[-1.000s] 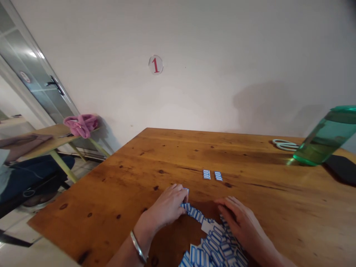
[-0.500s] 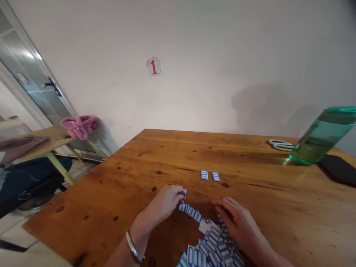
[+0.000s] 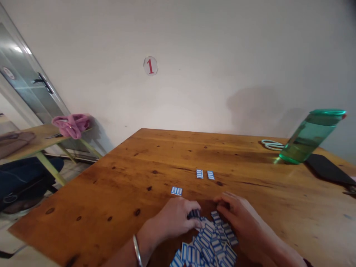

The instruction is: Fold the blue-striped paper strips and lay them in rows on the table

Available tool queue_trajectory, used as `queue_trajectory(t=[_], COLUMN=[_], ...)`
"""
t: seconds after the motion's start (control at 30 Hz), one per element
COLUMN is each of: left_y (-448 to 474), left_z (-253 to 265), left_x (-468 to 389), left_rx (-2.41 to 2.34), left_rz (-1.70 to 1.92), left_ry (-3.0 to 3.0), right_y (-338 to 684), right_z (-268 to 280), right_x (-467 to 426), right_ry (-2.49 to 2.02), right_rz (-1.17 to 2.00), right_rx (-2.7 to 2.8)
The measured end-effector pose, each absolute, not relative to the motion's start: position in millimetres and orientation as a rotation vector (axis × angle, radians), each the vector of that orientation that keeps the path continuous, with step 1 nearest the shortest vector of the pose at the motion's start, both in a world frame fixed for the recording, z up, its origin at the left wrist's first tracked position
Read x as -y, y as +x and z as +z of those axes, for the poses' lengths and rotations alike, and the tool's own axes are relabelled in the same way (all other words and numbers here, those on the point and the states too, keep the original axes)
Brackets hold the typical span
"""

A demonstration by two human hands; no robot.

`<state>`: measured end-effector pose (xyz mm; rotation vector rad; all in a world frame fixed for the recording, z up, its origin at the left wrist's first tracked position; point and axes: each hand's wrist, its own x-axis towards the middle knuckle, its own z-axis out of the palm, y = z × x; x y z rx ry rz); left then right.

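Observation:
A loose heap of small white labels with blue borders (image 3: pixel 207 244) lies on the wooden table at the bottom centre. At its upper left, my left hand (image 3: pixel 178 218) is closed around a short strip of these labels (image 3: pixel 194 213), dark in the hand's shadow. My right hand (image 3: pixel 240 215) rests on the table at the heap's right side, its fingers loosely bent and a little apart, with nothing seen in them. Beyond my left hand lies a label piece (image 3: pixel 176 191). Two more pieces, a left one (image 3: pixel 199 174) and a right one (image 3: pixel 210 175), lie side by side farther back.
A green bottle (image 3: pixel 308 139) stands at the table's right, by a coiled white cable (image 3: pixel 272 145) and a flat black object (image 3: pixel 328 168). The wooden table (image 3: pixel 125 167) meets a white wall. At left, a pink cloth (image 3: pixel 71 125) lies on another table, near a seated person's leg.
My left hand has set down a label piece on the table and moved right and nearer, onto a strip at the heap. My right hand has hardly moved. The view has shifted slightly right.

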<state>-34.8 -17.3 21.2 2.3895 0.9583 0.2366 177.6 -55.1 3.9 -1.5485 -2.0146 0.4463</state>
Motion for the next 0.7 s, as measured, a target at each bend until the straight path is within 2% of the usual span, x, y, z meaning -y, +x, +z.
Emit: queue_trajectory(t=[0.2, 0.37, 0.53, 0.7], left_y=[-24.7, -34.0, -44.8, -42.1], left_z=[18.9, 24.7, 23.6, 19.6], left_x=[26.5, 20.6, 5.4, -7.0], left_rx=[-0.865, -0.953, -1.121, -1.067], left_rz=[0.052, 0.011, 0.406, 0.776], left_ry=[2.680, 2.657, 2.345, 1.725], right_y=[179.9, 176.0, 173.9, 180.4], right_z=[6.9, 10.1, 9.5, 7.7], right_x=[58.9, 61.0, 60.7, 56.5], right_ry=[-1.519, -1.554, -1.560, -1.584], right_rz=[0.573, 0.586, 0.616, 0.607], right_rx=[2.172, 2.221, 2.192, 2.118])
